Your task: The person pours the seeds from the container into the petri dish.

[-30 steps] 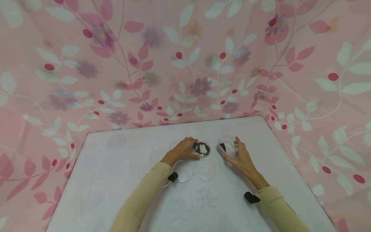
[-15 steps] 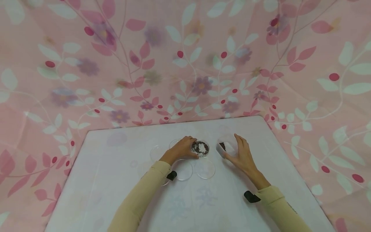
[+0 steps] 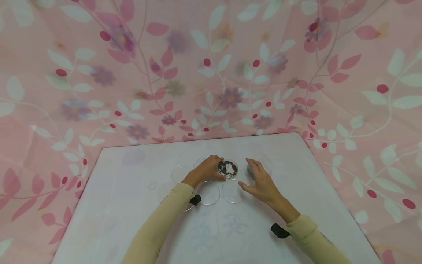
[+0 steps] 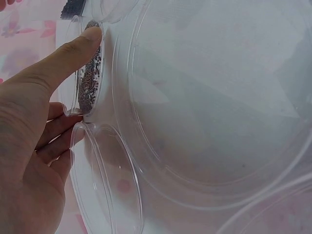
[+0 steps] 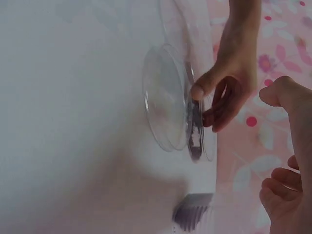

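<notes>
A round clear petri dish (image 3: 227,168) on the white table holds dark grains with white bits on top. My left hand (image 3: 207,168) grips its rim from the left, thumb on the near side and fingers on the far side. In the left wrist view the thumb presses the edge beside the dark grains (image 4: 89,85). My right hand (image 3: 263,185) is off to the right with thumb and fingers spread, holding nothing. Behind it stands a clear container with dark contents (image 5: 192,212), mostly hidden by the hand in the head view.
Several clear petri dishes lie around the left hand, among them a front dish (image 3: 207,193), one right of it (image 3: 233,191) and one at the left (image 3: 180,174). The white table (image 3: 132,205) ends at a pink floral curtain (image 3: 184,91).
My right hand has let go of the clear container and moved left, closer to the filled dish. The container stays on the table. My left hand keeps its grip in place.
</notes>
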Demonstrator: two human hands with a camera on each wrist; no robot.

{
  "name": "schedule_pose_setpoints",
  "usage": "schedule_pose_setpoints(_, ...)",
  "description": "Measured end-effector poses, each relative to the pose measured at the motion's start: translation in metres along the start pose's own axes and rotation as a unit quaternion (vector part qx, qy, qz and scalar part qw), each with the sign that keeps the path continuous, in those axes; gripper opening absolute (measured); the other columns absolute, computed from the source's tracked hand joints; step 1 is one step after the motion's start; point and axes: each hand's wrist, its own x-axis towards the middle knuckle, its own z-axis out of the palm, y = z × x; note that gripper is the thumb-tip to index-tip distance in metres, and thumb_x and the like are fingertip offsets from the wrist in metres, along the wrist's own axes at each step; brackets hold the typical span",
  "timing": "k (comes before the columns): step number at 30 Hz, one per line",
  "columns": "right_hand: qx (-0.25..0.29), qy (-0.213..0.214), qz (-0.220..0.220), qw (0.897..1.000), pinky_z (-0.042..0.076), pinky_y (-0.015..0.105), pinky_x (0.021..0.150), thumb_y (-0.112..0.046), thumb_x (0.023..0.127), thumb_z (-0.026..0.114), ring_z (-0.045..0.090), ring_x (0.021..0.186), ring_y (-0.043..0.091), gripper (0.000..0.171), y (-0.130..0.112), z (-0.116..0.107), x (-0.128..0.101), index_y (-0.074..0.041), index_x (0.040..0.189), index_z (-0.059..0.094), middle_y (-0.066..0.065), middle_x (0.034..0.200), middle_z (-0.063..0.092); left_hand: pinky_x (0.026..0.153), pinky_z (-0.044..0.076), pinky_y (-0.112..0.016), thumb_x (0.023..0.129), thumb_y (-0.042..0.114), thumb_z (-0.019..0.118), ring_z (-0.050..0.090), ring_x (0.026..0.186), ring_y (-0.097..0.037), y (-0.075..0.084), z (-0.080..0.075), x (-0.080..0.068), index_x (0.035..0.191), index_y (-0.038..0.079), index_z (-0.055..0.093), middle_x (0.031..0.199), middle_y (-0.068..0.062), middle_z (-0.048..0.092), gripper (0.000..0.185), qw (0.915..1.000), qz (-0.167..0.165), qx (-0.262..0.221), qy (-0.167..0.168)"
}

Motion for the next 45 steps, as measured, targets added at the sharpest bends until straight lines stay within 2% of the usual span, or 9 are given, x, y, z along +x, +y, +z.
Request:
schedule_pose_setpoints(7, -0.018, -0.088, 0.021, 0.996, 0.051, 0.049, 0.098, -0.047, 0.073, 0.084, 0.055, 0.125, 0.033, 0.097, -0.008, 0.026, -0.016, -0.004, 0.147, 0.038, 0.017, 0.14, 0.05, 0.114, 0.04, -0.037, 0.071, 0.05, 0.084, 0.049, 0.132, -0.024, 0.001, -0.001, 0.0, 0.146, 0.009, 0.046, 0.141, -0.009, 0.053, 0.093, 0.9999, 0.009, 0.009, 0.003)
schedule_pose_setpoints(15, -0.021, -0.131, 0.055, 0.99, 0.048, 0.047, 0.103, -0.055, 0.069, 0.083, 0.052, 0.13, 0.031, 0.105, -0.011, 0.041, -0.029, -0.002, 0.147, 0.04, 0.015, 0.144, 0.05, 0.114, 0.04, -0.037, 0.071, 0.053, 0.083, 0.049, 0.132, -0.024, -0.003, 0.0, 0.002, 0.146, 0.01, 0.046, 0.141, -0.009, 0.053, 0.094, 0.9996, 0.014, 0.024, 0.007)
schedule_pose_setpoints(23, -0.04, -0.13, 0.03, 0.99, 0.047, 0.046, 0.104, -0.057, 0.071, 0.081, 0.05, 0.132, 0.031, 0.102, -0.015, 0.048, -0.029, -0.002, 0.147, 0.041, 0.015, 0.144, 0.05, 0.114, 0.04, -0.039, 0.07, 0.053, 0.084, 0.048, 0.134, -0.024, -0.007, 0.0, 0.002, 0.146, 0.011, 0.046, 0.142, -0.008, 0.053, 0.095, 0.9998, 0.003, 0.017, 0.014)
schedule_pose_setpoints(40, -0.063, -0.143, 0.04, 0.987, 0.046, 0.044, 0.107, -0.057, 0.074, 0.079, 0.049, 0.133, 0.03, 0.098, -0.017, 0.049, -0.027, -0.003, 0.147, 0.041, 0.015, 0.146, 0.049, 0.115, 0.039, -0.039, 0.069, 0.051, 0.085, 0.048, 0.133, -0.024, -0.004, -0.004, 0.001, 0.146, 0.011, 0.046, 0.142, -0.009, 0.053, 0.095, 0.9999, -0.001, 0.009, 0.011)
schedule_pose_setpoints(45, -0.061, -0.133, 0.028, 0.989, 0.047, 0.044, 0.106, -0.053, 0.072, 0.082, 0.051, 0.131, 0.03, 0.099, -0.017, 0.047, -0.026, -0.001, 0.146, 0.042, 0.016, 0.143, 0.05, 0.114, 0.04, -0.039, 0.07, 0.05, 0.085, 0.048, 0.133, -0.025, -0.003, -0.005, 0.0, 0.146, 0.01, 0.046, 0.141, -0.009, 0.053, 0.094, 0.9999, 0.0, 0.005, 0.01)
